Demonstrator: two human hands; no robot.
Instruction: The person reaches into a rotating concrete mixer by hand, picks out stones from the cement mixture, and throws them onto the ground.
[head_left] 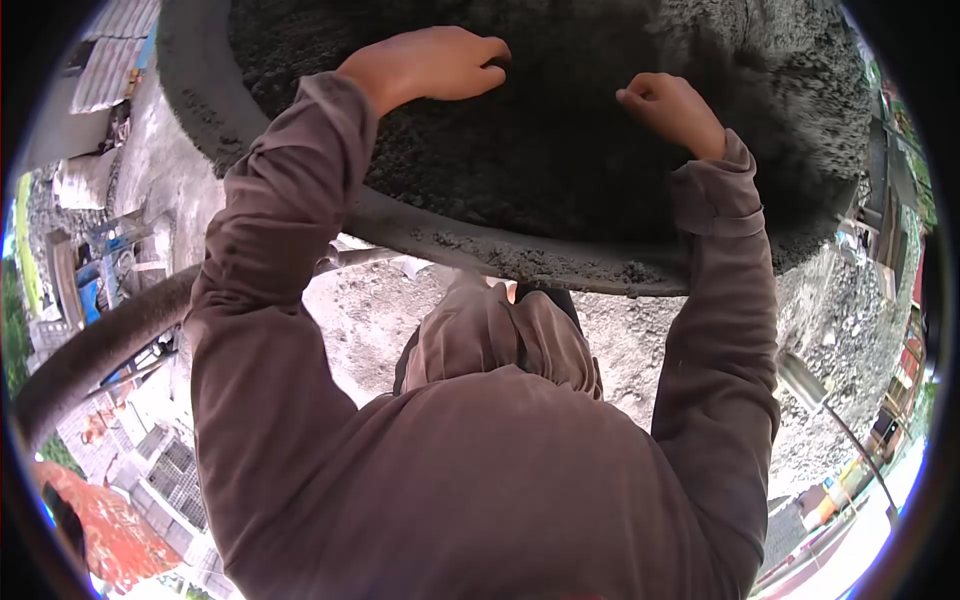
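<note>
A large round drum or basin point(420, 235) with a cement-crusted rim fills the top of the view, its dark inside coated with rough grey material. Over its left part hangs my left hand point(432, 66), bent at the wrist, with a gap between thumb and fingers and nothing visible in it. My right hand point(677, 110) is over the right part, its fingers curled in to the thumb around a small gap, with no object showing. Both hands appear apart from the drum's inner surface. Deep shadow hides the drum's middle.
A thick curved pipe point(115, 340) runs beside my left arm. Rough gravelly ground point(625, 335) shows below the rim. A long-handled tool point(803, 380) lies at the right. Orange sheeting point(105, 525) is at the lower left, and corrugated sheets point(112, 65) are at the upper left.
</note>
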